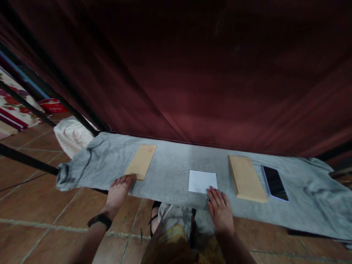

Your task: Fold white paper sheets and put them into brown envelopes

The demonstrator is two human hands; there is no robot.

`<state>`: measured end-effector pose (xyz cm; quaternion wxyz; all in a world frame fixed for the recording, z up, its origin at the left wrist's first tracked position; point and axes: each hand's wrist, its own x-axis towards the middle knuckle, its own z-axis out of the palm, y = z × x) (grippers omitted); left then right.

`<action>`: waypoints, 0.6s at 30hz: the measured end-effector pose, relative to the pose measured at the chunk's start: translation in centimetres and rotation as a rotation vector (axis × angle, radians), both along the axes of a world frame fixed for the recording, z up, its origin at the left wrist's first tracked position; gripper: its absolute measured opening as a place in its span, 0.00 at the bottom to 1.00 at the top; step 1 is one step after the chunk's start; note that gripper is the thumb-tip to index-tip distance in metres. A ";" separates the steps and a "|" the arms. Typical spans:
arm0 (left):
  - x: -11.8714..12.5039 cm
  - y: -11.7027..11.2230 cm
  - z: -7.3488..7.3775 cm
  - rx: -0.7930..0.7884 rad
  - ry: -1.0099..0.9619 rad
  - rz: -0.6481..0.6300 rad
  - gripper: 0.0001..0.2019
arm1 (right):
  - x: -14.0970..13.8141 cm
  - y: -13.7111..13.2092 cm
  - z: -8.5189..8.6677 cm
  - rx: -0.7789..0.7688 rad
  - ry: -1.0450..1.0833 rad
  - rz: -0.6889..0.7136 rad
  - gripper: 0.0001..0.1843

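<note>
My left hand (118,192) lies flat with fingers stretched, its tips touching the near corner of a brown envelope (141,160) on a grey cloth (173,165). A black band sits on that wrist. My right hand (220,209) rests open on the cloth's near edge, fingertips touching the near right corner of a white sheet of paper (202,181). To the right of the paper lies a thicker stack of brown envelopes (246,178). Neither hand holds anything.
A dark phone (275,182) lies face up right of the stack. A dark red curtain (192,73) hangs behind the cloth. Black metal bars (27,159) and a striped white cloth (72,135) stand at the left on a brown tiled floor (41,205).
</note>
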<state>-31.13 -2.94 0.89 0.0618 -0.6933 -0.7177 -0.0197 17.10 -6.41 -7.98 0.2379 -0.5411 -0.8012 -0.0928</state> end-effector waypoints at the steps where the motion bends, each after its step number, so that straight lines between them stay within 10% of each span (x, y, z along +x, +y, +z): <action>1: 0.1 0.4 0.4 -0.027 0.026 -0.028 0.18 | 0.0 0.0 0.0 0.001 0.001 0.001 0.26; 6: 2.5 1.8 2.8 -0.006 0.073 -0.071 0.16 | 0.0 0.0 -0.1 0.002 0.016 0.004 0.26; 10: 9.9 1.7 4.1 0.102 -0.019 -0.058 0.14 | -0.1 0.0 0.0 -0.002 0.020 -0.001 0.26; 14: 18.3 1.9 3.7 0.158 -0.296 -0.181 0.14 | -0.1 -0.1 0.1 -0.008 0.006 -0.009 0.26; 18: 19.0 4.0 2.4 0.187 -0.341 -0.264 0.16 | 0.1 -0.1 -0.1 -0.017 0.009 0.003 0.27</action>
